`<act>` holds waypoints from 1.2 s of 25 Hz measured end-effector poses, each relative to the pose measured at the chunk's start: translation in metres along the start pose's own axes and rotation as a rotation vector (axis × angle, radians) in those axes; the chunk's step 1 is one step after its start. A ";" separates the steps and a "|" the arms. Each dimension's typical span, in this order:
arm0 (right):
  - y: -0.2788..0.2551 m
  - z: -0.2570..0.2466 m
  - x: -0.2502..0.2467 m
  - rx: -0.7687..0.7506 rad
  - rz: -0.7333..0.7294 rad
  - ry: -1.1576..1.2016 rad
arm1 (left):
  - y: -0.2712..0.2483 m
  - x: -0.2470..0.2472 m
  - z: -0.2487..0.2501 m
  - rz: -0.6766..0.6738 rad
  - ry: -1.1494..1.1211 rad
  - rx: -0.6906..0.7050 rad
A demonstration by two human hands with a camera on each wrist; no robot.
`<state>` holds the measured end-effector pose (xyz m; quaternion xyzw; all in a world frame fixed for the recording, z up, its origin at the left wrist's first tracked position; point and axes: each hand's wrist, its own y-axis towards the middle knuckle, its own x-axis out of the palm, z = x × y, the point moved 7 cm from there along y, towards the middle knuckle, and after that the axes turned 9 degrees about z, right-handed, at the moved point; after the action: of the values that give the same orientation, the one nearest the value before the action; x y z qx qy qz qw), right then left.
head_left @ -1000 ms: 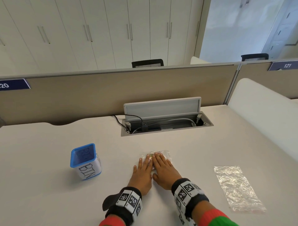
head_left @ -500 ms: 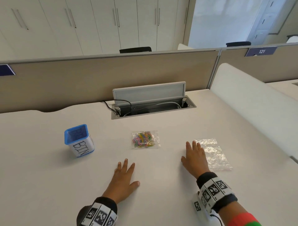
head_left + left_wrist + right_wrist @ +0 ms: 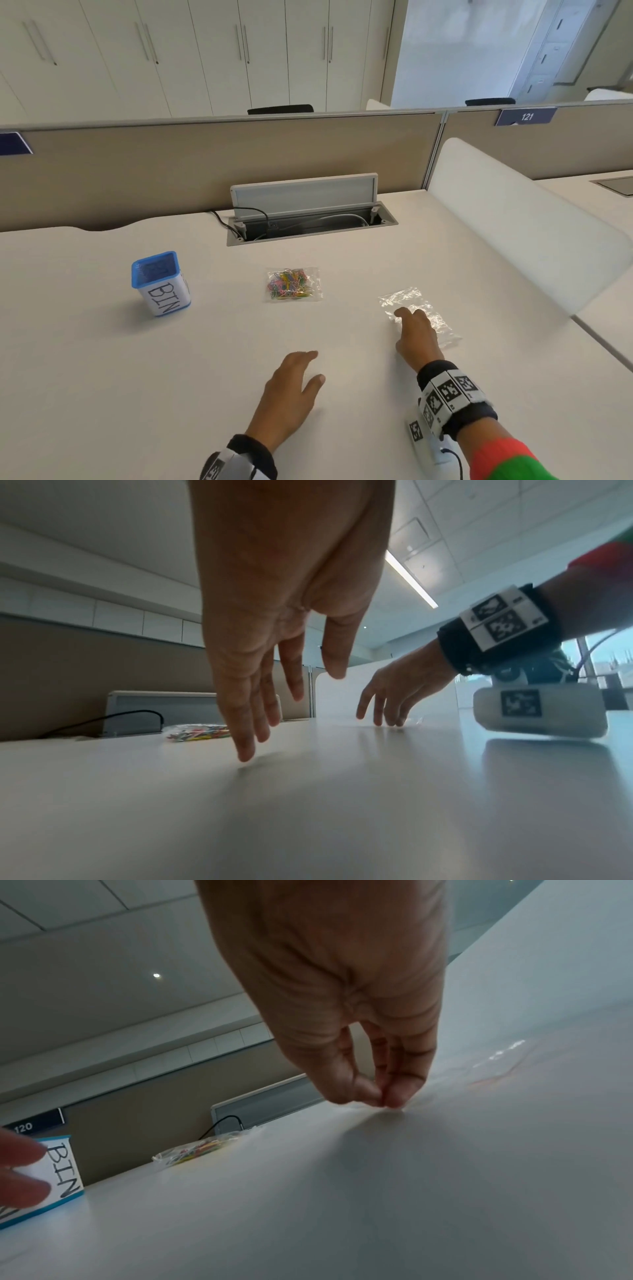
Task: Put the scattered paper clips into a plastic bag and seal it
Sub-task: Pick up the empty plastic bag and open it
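Paper clips (image 3: 290,285) sit bagged at 12 o'clock on the desk (image 3: 102,377), while the right hand (image 3: 416,337) goes for the spare bag (image 3: 419,317) at 2 o'clock.
In the right wrist view, thumb and fingertips (image 3: 397,1093) close in a pinch at the film's near edge; whether film is truly caught I cannot tell. The best move is probably to nip only a corner and peel upward, since thin plastic clings flat. The left hand (image 3: 291,394) hovers relaxed, holding nothing, at 6 o'clock. Half a second ago the right hand lay flat beside this bag; both hands had left the filled one (image 3: 197,1148).
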<state>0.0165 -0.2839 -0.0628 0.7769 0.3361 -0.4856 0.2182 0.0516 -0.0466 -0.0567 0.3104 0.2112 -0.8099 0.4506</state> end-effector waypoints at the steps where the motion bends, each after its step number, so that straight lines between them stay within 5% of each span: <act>1: -0.002 0.002 -0.001 0.001 0.023 -0.020 | -0.002 0.001 0.004 0.018 -0.052 -0.003; 6: -0.006 0.010 -0.007 0.059 0.026 -0.195 | -0.010 0.004 0.011 0.077 -0.164 -0.037; 12: -0.019 -0.015 0.001 -0.089 -0.057 -0.036 | -0.009 0.005 0.004 0.097 -0.266 -0.129; 17: -0.064 -0.065 -0.002 -0.297 -0.091 0.188 | -0.005 0.010 -0.010 0.079 -0.660 -0.377; 20: -0.097 -0.098 0.000 -0.452 -0.134 0.262 | 0.000 0.001 -0.016 0.207 -0.824 -0.433; 23: -0.117 -0.110 0.006 -0.529 -0.169 0.308 | -0.002 -0.019 -0.025 0.373 -0.867 -0.421; 26: -0.127 -0.117 -0.001 -0.586 -0.224 0.401 | -0.008 -0.033 -0.026 0.387 -0.880 -0.376; 30: -0.104 -0.117 -0.035 -0.570 0.020 0.492 | -0.018 -0.047 -0.016 0.275 -0.886 -0.289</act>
<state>0.0005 -0.1464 0.0183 0.7817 0.4926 -0.1692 0.3429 0.0604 0.0004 -0.0339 -0.1051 0.0666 -0.7595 0.6385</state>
